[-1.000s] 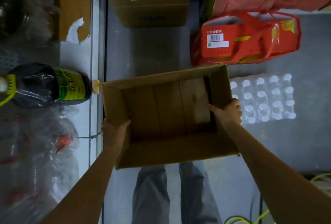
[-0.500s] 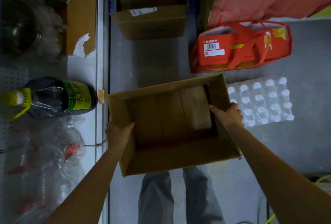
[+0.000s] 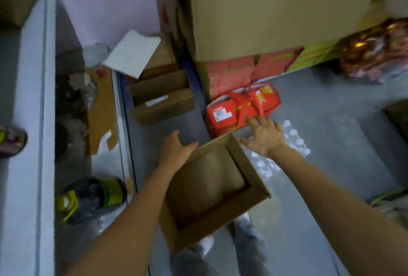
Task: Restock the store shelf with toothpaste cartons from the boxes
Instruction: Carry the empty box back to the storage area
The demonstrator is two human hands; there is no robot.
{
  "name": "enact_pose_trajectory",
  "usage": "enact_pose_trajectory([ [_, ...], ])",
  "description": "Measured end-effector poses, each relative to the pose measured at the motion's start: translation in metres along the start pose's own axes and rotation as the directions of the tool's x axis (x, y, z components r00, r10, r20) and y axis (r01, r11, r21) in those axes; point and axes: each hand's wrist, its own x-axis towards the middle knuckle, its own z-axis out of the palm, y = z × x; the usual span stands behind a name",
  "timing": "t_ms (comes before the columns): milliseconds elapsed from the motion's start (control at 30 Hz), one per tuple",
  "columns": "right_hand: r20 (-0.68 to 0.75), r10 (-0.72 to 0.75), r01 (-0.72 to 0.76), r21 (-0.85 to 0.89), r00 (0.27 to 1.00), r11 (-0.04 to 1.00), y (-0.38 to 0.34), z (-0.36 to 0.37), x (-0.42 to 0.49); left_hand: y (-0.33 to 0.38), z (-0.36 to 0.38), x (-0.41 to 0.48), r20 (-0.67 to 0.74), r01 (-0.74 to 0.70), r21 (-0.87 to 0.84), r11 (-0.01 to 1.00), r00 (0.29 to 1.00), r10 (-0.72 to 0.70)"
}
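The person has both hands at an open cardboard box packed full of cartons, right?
Not quite: the head view shows the cardboard box open but empty, only its bare bottom showing. The left hand and right hand are indeed at its far end.
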Motion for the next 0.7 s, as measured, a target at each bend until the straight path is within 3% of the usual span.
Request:
enact_pose_trajectory([
  [133, -0.117, 0.035, -0.049, -0.114, 0.993, 0.992, 0.011, -0.079, -0.062, 0.086, -0.034, -0.044, 0.099, -0.34, 0.2, 0.919, 0.94, 0.326],
  [233, -0.223, 0.085, -0.128, -0.186, 0.971, 0.974, 0.027, -0.134, -0.132, 0.15, -0.057, -0.096, 0.211, -0.557, 0.354, 0.751, 0.83, 0.516],
  [333, -0.311, 0.172, -0.244, -0.21, 0.935, 0.947, 0.047, -0.184, -0.217, 0.212, -0.062, -0.167, 0.301, -0.712, 0.344, 0.613, 0.701, 0.646],
  [533, -0.516, 0.396, -0.506, -0.088, 0.76, 0.858, 0.111, -0.264, -0.415, 0.318, -0.022, -0.359, 0.512, -0.947, 0.239, 0.214, 0.31, 0.801],
  [700, -0.585, 0.533, -0.711, -0.109, 0.611, 0.695, 0.15, -0.293, -0.609, 0.362, 0.037, -0.551, 0.629, -0.978, 0.139, -0.153, -0.033, 0.777],
])
